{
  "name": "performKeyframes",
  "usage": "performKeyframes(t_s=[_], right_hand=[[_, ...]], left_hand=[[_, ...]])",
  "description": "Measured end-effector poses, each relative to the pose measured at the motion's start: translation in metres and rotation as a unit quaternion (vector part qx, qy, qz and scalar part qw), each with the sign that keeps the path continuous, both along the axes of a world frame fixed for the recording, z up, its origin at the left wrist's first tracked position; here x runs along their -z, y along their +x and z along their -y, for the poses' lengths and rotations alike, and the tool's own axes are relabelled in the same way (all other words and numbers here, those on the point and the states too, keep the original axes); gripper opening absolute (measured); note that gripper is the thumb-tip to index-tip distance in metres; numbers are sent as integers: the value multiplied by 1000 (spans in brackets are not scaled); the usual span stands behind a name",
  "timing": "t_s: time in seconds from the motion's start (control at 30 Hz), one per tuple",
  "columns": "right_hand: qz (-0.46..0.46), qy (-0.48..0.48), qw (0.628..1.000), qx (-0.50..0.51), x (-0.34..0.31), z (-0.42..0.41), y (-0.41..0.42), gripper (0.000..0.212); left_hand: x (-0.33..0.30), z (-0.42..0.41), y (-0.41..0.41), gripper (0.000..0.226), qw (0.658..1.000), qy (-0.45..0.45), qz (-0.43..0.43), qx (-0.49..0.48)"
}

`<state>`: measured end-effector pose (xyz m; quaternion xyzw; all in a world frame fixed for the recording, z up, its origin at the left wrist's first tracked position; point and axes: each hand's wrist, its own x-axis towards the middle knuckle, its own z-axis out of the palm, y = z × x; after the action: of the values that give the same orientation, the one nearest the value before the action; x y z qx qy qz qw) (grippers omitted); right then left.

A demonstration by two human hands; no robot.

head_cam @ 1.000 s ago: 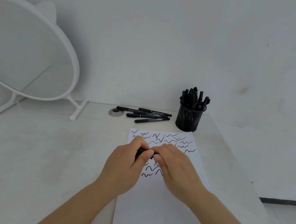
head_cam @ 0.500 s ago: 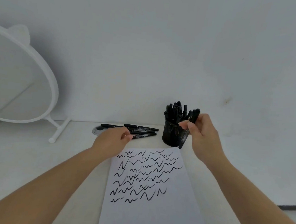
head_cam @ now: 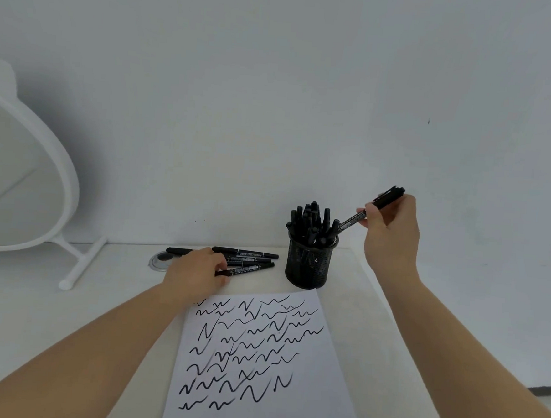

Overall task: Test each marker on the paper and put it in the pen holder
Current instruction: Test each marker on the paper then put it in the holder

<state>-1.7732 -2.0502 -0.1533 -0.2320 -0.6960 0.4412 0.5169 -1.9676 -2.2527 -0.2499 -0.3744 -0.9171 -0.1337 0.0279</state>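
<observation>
head view: right hand (head_cam: 391, 230) tilts marker (head_cam: 370, 208) into pen holder (head_cam: 309, 263).

Two bare forearms come into the view from the bottom edge, one on each side. No sleeve covers them as far as the picture shows; both are uncovered from the edge up to the wrist. The left hand (head_cam: 194, 273) wears no glove, ring, watch or bracelet that can be seen. The right hand (head_cam: 391, 231) is also bare, with nothing on its wrist. The fingers (head_cam: 370, 212) carry no rings, and the nails look short.
</observation>
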Motion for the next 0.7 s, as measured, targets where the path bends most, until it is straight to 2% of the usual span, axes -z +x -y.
performKeyframes(t_s=[0.1, 0.2, 0.3, 0.5, 0.7], right_hand=[[24, 29, 999, -4, 6, 0, -9, 18], [45, 60, 997, -11, 13, 2, -15, 32], [112, 104, 988, -23, 21, 4, -19, 42], [165, 130, 978, -14, 27, 9, -27, 31], [230, 172, 958, 30, 29, 16, -34, 28]], left_hand=[[3, -3, 2, 24, 1000, -11, -19, -5], [4, -5, 2, 22, 999, -20, -38, -7], [4, -3, 3, 20, 999, -17, -42, -5], [5, 4, 3, 20, 998, -29, -51, -5], [-1, 20, 8, 21, 998, 44, -36, -17]])
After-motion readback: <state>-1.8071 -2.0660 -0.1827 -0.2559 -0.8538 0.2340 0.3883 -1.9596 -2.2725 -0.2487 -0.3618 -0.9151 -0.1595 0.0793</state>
